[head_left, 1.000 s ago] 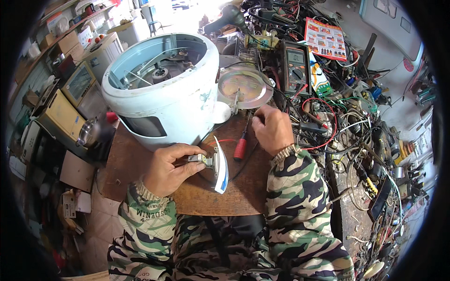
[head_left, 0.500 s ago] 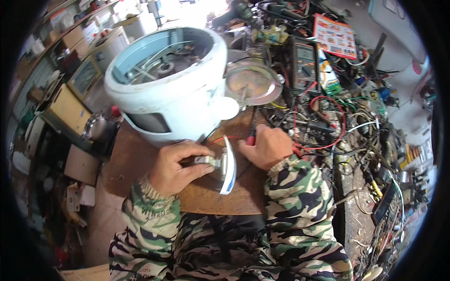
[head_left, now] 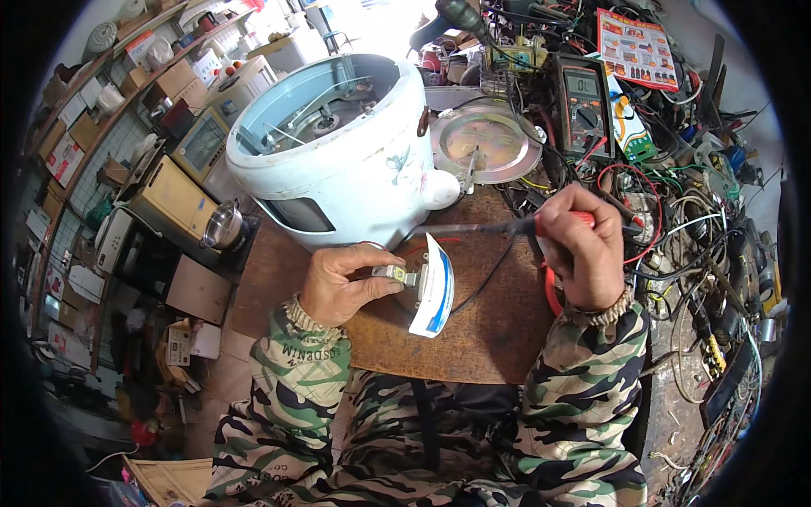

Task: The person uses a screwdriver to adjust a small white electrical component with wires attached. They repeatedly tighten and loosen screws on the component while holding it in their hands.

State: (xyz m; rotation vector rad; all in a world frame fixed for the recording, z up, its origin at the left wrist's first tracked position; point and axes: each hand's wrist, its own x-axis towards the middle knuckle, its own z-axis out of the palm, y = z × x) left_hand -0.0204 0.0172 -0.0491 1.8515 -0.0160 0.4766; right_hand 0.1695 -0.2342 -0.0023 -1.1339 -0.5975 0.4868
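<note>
My left hand (head_left: 340, 286), above the brown board (head_left: 498, 338), pinches a small metal-and-plastic part (head_left: 394, 273) between thumb and fingers. Attached to that part is a curved white panel (head_left: 436, 287) with a blue stripe, standing on edge. My right hand (head_left: 583, 245) is closed round the red handle (head_left: 585, 220) of a screwdriver. Its long dark shaft (head_left: 486, 228) points left, passing above the panel. Just beyond my hands stands a white rice cooker body (head_left: 346, 190), open at the top, with inner metal parts and a dark rectangular opening low on its front.
A round metal plate (head_left: 486, 139) lies behind the cooker body. The multimeter (head_left: 585, 110) sits at the back right, with a red lead (head_left: 657, 203) looping nearby. Tangled wires and tools cover the right side. Shelves (head_left: 101, 68) with boxes and appliances line the left.
My right hand has lifted from the board and moved right, bringing the screwdriver up with its shaft pointing left. My left hand still pinches the part; the panel's striped face shows more.
</note>
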